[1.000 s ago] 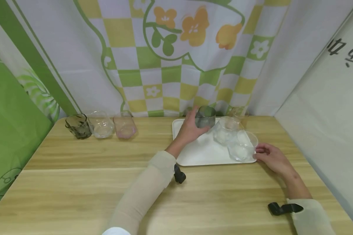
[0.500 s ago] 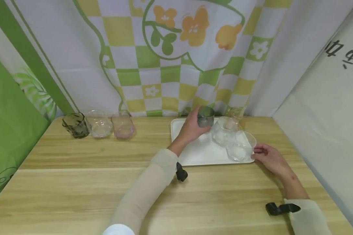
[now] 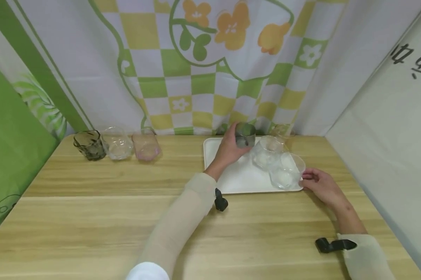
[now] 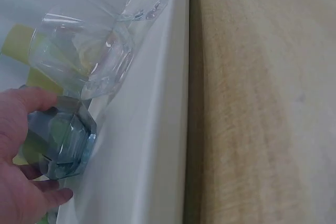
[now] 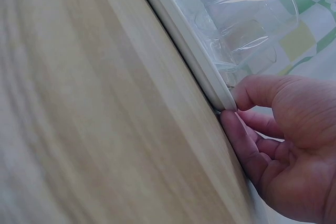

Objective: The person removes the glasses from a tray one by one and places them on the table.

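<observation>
My left hand (image 3: pixel 227 149) curls round a smoky grey glass (image 3: pixel 246 137) at the back of a white tray (image 3: pixel 245 182). In the left wrist view, the thumb and fingers lie on either side of this glass (image 4: pixel 68 137), its base close over the tray surface. My right hand (image 3: pixel 324 189) pinches the tray's front right corner; in the right wrist view the thumb is above the rim (image 5: pixel 197 59) and a fingertip below. Two clear glasses (image 3: pixel 265 155) (image 3: pixel 285 174) stand on the tray's right half, the nearer one beside my right fingers.
An amber-tinted glass (image 3: pixel 283 131) shows behind the clear ones at the back right. Along the table's back left stand a dark faceted glass (image 3: pixel 90 146), a clear glass (image 3: pixel 117 146) and a pinkish glass (image 3: pixel 146 147). A patterned curtain (image 3: pixel 203 83) hangs right behind the wooden table (image 3: pixel 102 229).
My left hand and the grey glass have shifted very slightly right relative to the tray. The right hand keeps its hold on the tray corner. The head view has tilted a little.
</observation>
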The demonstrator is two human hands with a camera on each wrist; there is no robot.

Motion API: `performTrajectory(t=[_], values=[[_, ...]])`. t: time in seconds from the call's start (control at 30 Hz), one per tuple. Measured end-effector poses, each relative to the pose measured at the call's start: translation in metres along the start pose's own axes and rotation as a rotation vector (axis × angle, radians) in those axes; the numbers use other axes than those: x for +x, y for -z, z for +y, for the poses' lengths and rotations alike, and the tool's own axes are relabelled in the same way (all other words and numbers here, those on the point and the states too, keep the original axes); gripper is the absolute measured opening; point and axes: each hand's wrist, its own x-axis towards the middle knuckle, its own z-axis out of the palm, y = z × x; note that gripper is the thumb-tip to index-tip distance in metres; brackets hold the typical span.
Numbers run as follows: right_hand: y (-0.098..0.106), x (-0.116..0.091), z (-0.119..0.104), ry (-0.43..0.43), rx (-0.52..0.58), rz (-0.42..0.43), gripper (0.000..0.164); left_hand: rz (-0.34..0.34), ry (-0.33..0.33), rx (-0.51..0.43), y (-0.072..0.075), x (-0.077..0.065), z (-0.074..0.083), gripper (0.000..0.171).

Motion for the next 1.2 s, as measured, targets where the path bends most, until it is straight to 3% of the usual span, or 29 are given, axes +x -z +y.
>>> performTrajectory(t=[0.43, 0.83, 1.2], values=[[0.000, 0.000, 0.000, 0.010, -0.008, 0.011, 0.050, 0.039, 0.030, 0.023, -0.004, 0.001, 0.002, 0.088], [-0.001, 0.001, 0.000, 0.004, 0.009, 0.012, 0.050, 0.065, 0.107, 0.002, -0.004, -0.002, 0.005, 0.091], [-0.001, -0.001, 0.000, -0.002, 0.044, 0.011, 0.050, 0.104, 0.080, 0.001, 0.006, -0.006, 0.005, 0.089]])
